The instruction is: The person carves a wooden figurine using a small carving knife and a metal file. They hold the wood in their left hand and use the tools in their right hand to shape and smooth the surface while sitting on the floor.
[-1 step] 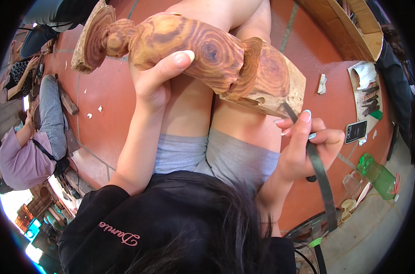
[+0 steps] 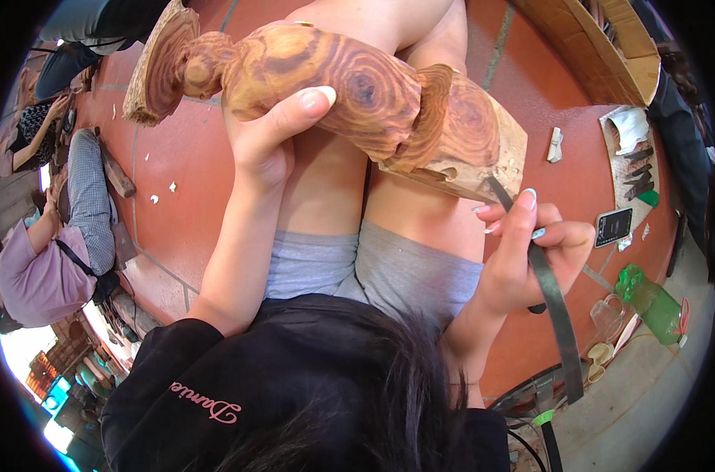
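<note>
A carved wooden figure (image 2: pixel 318 75) with swirling brown grain lies slantwise above my bare thighs. Its pale, squared base end (image 2: pixel 483 169) points right. My left hand (image 2: pixel 267 141) is closed round the middle of the figure, thumb across the top and the other fingers hidden beneath. In my right hand (image 2: pixel 530 256) is a long, flat, dark metal carving tool (image 2: pixel 560 330), pinched between thumb and fingers. Its upper end touches the pale side of the base, near a small notch (image 2: pixel 449 173). The tool's other end hangs down past my right wrist.
Cardboard box (image 2: pixel 601 55) stands at upper right. On the right lie a phone (image 2: pixel 613 227), a green plastic bottle (image 2: pixel 652 307), clear glasses (image 2: pixel 608 316) and a board with dark pieces (image 2: pixel 639 173). Wood chips dot the red tile floor (image 2: pixel 169 236). Another person (image 2: pixel 47 271) sits at left.
The free lower end of the metal carving tool has swung very slightly to the right. The figure and my left hand look unmoved.
</note>
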`<state>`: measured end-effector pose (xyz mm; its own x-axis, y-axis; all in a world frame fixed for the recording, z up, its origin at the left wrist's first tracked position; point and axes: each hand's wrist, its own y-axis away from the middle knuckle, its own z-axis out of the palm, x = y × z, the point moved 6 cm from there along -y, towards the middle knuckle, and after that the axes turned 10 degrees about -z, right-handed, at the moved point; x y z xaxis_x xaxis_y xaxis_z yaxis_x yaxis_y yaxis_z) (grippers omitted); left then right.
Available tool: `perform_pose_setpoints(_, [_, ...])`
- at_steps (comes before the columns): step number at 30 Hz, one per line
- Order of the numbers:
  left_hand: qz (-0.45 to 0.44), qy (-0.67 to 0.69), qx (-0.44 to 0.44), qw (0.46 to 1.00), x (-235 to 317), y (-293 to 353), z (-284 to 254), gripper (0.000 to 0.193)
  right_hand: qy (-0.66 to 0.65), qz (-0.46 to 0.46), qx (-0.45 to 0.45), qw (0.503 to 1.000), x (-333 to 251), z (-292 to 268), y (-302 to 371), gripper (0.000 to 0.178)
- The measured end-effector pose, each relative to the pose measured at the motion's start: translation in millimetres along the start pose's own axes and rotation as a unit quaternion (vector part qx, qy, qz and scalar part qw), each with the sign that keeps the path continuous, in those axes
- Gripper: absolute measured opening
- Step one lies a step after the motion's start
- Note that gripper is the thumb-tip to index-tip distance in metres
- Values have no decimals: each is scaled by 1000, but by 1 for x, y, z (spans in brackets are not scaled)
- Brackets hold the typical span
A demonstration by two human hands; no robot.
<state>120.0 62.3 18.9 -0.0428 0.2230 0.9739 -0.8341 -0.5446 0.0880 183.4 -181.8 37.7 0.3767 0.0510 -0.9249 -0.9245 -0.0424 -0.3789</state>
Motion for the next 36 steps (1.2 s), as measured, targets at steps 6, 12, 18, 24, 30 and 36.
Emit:
perform_pose_setpoints(6, [6,-17,12,1000,2,0,1,66,77,-25,-3,997,-10,7,1,31])
perform_pose_setpoints(12, [8,-18,2,1000,2,-1,-2,66,74,-72,5,995,-8,-2,-4,30])
perform_pose_setpoints(18, [3,-12,1,1000,2,-1,0,65,46,-102,-45,993,-8,0,-1,32])
perform_pose_setpoints(24, [4,-18,0,1000,1,-2,-2,66,35,-117,-71,990,-7,4,1,32])
perform_pose_setpoints(30, [17,47,7,999,4,-1,3,49,38,-129,-77,988,-5,5,2,32])
perform_pose_setpoints(36, [19,82,7,996,5,-1,5,39,85,-206,-103,969,-11,7,1,33])
